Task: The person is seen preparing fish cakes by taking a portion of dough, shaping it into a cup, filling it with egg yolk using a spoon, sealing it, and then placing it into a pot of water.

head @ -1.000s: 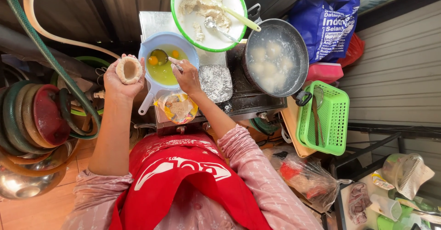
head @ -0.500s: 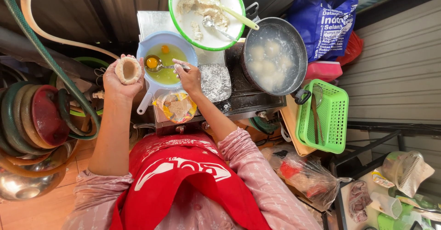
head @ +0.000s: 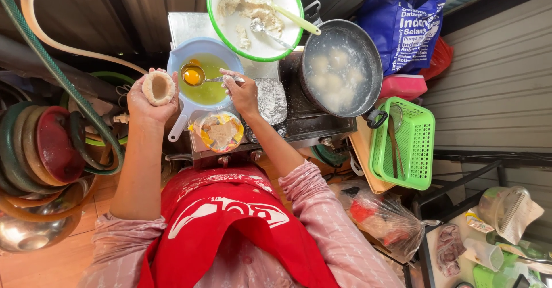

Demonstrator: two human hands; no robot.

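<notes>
L hand (head: 150, 95) cups a hollowed dough ball (head: 158, 87), fingers curled round it, held up just left of the pale blue bowl (head: 178, 64) of beaten egg. R hand (head: 242, 91) pinches a metal spoon (head: 202, 76) by the handle w/ fingertips pressed together; spoon bowl carries an egg yolk (head: 192, 76) over the liquid. Beyond: green-rimmed bowl (head: 215, 29) w/ dough, pan (head: 371, 58) of pale dumplings in water, green basket (head: 422, 144) to the right.

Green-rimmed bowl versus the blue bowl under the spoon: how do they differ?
The green-rimmed bowl is white inside and holds pale lumpy dough with two utensils resting in it; the blue bowl holds yellow liquid egg and has a handle. The green-rimmed bowl looks wider. The right hand holds a spoon with a yolk over the blue bowl only. Both are round.
</notes>
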